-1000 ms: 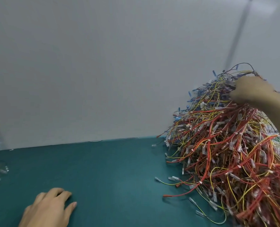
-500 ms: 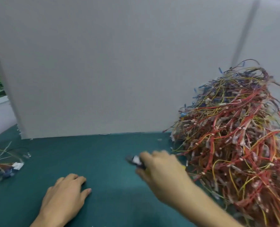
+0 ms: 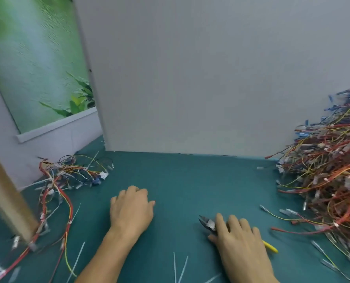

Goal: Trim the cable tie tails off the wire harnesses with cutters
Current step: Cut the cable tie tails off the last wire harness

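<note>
My left hand point(image 3: 131, 209) rests palm down on the teal mat point(image 3: 190, 180), fingers close together and loosely bent, holding nothing. My right hand point(image 3: 239, 237) lies low on the mat just to its right, fingers side by side and folded over the cutters point(image 3: 207, 223). The thumb sits on the near side. The dark cutter nose pokes out past my index finger toward the left hand, and a yellow handle tip point(image 3: 271, 247) shows behind my palm. I cannot tell whether the blades are parted.

The big pile of wire harnesses point(image 3: 329, 180) fills the right edge, a red, yellow and blue tangle leaning against the grey board point(image 3: 210, 78) at the back. Stray wires spill from it near my right hand without touching it. A smaller bunch of harnesses point(image 3: 71, 174) lies at the left, well apart from my left hand, trailing down beside a wooden post point(image 3: 4, 201) that blocks part of it. Loose white tie tails point(image 3: 178, 264) lie on the mat between my forearms, and another point(image 3: 80, 256) lies further left. Beyond the board's left edge I see a blurred green leafy picture point(image 3: 37, 58).
</note>
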Motion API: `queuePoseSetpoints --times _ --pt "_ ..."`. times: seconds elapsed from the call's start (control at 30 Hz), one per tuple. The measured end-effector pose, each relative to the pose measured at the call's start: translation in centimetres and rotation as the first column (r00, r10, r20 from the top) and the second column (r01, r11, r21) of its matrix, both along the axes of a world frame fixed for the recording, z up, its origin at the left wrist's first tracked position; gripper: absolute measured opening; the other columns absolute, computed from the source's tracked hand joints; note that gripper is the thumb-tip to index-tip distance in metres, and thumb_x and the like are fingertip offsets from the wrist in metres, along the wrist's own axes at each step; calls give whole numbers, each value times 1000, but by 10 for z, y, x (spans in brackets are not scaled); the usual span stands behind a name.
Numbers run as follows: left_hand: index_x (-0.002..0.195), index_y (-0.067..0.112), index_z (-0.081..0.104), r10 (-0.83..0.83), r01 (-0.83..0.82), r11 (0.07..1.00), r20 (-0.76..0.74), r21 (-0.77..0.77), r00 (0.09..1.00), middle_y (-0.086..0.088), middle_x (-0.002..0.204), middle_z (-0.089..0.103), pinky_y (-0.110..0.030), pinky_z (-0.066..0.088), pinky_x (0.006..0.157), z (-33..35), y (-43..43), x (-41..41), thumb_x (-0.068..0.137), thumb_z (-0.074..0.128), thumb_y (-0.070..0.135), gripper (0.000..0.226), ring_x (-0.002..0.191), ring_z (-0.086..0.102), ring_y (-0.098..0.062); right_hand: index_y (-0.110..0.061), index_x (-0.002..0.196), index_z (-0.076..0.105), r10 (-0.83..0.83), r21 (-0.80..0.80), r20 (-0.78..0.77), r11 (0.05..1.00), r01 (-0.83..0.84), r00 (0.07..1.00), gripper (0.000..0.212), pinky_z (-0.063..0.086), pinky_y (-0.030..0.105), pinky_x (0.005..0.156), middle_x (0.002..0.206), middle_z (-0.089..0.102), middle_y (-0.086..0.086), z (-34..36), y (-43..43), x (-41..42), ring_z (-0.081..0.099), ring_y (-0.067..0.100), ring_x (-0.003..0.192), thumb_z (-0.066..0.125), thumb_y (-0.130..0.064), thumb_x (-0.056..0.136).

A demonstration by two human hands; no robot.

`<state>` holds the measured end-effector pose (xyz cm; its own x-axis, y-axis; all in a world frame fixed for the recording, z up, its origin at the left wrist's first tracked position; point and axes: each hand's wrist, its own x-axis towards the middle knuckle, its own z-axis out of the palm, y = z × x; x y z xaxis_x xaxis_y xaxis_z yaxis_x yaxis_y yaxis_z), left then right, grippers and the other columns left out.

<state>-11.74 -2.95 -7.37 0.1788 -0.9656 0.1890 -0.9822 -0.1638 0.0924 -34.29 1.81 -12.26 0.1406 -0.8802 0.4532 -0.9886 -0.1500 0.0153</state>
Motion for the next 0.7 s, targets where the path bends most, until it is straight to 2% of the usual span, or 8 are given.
queuePoseSetpoints --times 0.07,0.1,0.17,0.33,0.47,0.57,0.63,0.7 --pt "120 24 59 152 -153 987 -24 -51 988 0 130 53 -39 38 95 7 -1 15 94 46 48 39 119 49 -25 -3 81 75 24 -89 -24 996 -26 999 43 37 35 40 59 53 10 -3 -2 -1 50 31 46 85 -40 60" --pt "123 22 58 226 -228 972 -38 -57 973 -4 133 51 -41 36 97 12 0 24 93 46 49 41 122 47 -27 -3 81 75 29 -138 -34 990 -33 999 40 36 35 40 59 52 10 -5 -3 -2 50 31 46 67 -42 71" --pt "127 18 54 350 -351 935 -41 -40 936 -12 138 45 -45 32 103 16 2 42 93 46 48 46 128 40 -32 -4 81 74 42 -180 -13 983 -44 999 48 36 35 41 59 52 9 -8 -4 -3 49 31 47 42 -39 75" --pt "134 10 44 493 -494 855 -45 -161 869 -24 146 27 -51 18 110 12 9 82 86 62 37 58 136 20 -39 -3 80 75 49 -228 -13 972 -51 999 51 38 34 41 60 54 11 -12 -6 -2 51 31 46 38 -38 74" --pt "141 2 25 594 -594 801 -218 73 774 -24 138 43 -48 35 99 12 6 109 85 66 36 78 124 43 -42 -4 80 74 48 -236 -15 970 -51 999 50 38 35 41 59 53 11 -13 -6 -2 50 31 46 39 -39 74" --pt "128 4 47 617 -606 786 -206 121 760 -19 124 58 -41 41 88 9 7 119 88 58 24 46 110 57 -37 -7 89 61 62 -247 8 967 -58 998 42 37 35 42 59 52 11 -13 -6 -2 49 30 46 39 -39 74" --pt "112 8 61 574 -582 812 -232 42 785 -19 116 62 -40 45 83 13 5 121 91 53 20 25 103 59 -36 -7 88 61 67 -233 13 971 -62 998 41 36 34 42 59 51 11 -13 -6 -1 49 30 46 39 -39 74" --pt "106 9 64 436 -486 868 -311 -102 844 -21 113 64 -43 47 83 22 3 118 94 51 18 20 101 60 -40 -8 88 59 65 -220 6 974 -62 998 39 35 33 43 60 51 10 -12 -6 -1 49 29 46 39 -39 74"
